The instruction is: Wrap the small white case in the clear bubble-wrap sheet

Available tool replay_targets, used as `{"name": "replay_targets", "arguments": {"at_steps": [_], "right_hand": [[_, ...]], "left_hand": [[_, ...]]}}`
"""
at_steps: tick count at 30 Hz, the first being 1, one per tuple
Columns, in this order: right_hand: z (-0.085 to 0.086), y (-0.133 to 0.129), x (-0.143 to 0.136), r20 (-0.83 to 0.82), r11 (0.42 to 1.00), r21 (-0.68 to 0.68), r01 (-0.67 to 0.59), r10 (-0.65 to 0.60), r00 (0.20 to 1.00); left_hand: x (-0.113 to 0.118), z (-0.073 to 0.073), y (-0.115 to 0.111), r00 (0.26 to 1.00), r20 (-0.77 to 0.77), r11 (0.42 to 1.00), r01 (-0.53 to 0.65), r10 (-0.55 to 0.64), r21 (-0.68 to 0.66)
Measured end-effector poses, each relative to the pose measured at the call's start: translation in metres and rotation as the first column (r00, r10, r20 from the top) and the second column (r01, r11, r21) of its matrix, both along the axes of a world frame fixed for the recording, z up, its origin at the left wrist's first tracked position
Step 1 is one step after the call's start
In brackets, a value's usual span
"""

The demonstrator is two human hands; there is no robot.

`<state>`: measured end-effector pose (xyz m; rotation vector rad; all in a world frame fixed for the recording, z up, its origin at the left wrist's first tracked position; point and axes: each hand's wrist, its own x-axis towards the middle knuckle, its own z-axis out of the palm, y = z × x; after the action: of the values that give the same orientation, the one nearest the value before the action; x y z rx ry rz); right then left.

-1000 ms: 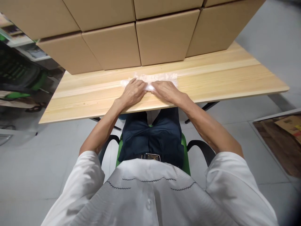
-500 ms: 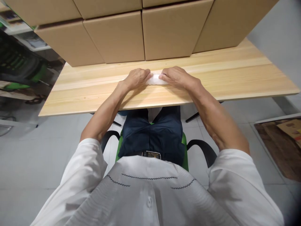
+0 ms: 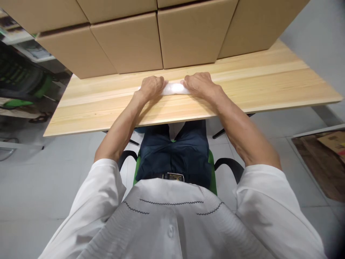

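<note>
A white, slightly shiny roll (image 3: 175, 89), perhaps plastic wrapping, lies crosswise on the wooden table (image 3: 256, 90). My left hand (image 3: 152, 86) is closed over its left part, and a bit of white shows past the knuckles on the far side. Over the right part, my right hand (image 3: 198, 83) is curled with the thumb toward the middle. Between the two hands a short stretch of the roll is bare. Whatever may be inside the roll is hidden.
Cardboard boxes (image 3: 129, 45) are stacked along the back of the table, just beyond my hands. A dark chair (image 3: 24, 75) stands off to the left. At the lower right on the floor is a brown flat surface with cardboard (image 3: 334, 142) on it.
Both hands have shifted a little up and to the left in view. The gap between them is wider, so more of the white roll shows.
</note>
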<state>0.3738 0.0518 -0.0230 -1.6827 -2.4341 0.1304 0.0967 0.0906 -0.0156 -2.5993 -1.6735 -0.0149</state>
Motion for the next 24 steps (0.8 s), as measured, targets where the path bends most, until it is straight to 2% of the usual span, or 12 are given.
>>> {"name": "replay_targets", "arguments": {"at_steps": [4,8,14,18,19,21,24], "right_hand": [[-0.016,0.004,0.005,-0.01,0.998,0.062,-0.001,0.001,1.0],[-0.02,-0.002,0.001,0.004,0.993,0.066,0.099,-0.099,0.995],[-0.02,-0.003,0.008,-0.035,0.98,0.127,0.156,-0.153,0.988],[-0.005,-0.009,0.001,-0.081,0.946,0.21,0.247,-0.235,0.969],[0.0,-0.014,-0.004,-0.067,0.948,0.22,0.232,-0.222,0.973],[0.011,-0.023,-0.019,-0.021,0.97,0.215,0.115,-0.113,0.993],[0.022,-0.036,-0.039,0.061,0.99,0.091,-0.106,0.1,0.993]], "left_hand": [[-0.012,-0.02,0.006,0.991,0.12,0.997,0.049,-0.057,0.067],[-0.02,-0.036,0.005,0.97,0.21,0.984,0.095,-0.126,0.15],[-0.016,-0.03,-0.009,0.988,0.125,0.985,0.069,-0.089,0.158],[-0.014,-0.027,-0.013,0.987,0.112,0.98,0.096,-0.117,0.172],[-0.014,-0.026,-0.014,0.987,0.109,0.981,0.1,-0.119,0.167],[-0.013,-0.024,-0.015,0.989,0.098,0.985,0.096,-0.111,0.144],[-0.016,-0.023,-0.018,0.986,0.111,0.988,0.109,-0.121,0.107]]}}
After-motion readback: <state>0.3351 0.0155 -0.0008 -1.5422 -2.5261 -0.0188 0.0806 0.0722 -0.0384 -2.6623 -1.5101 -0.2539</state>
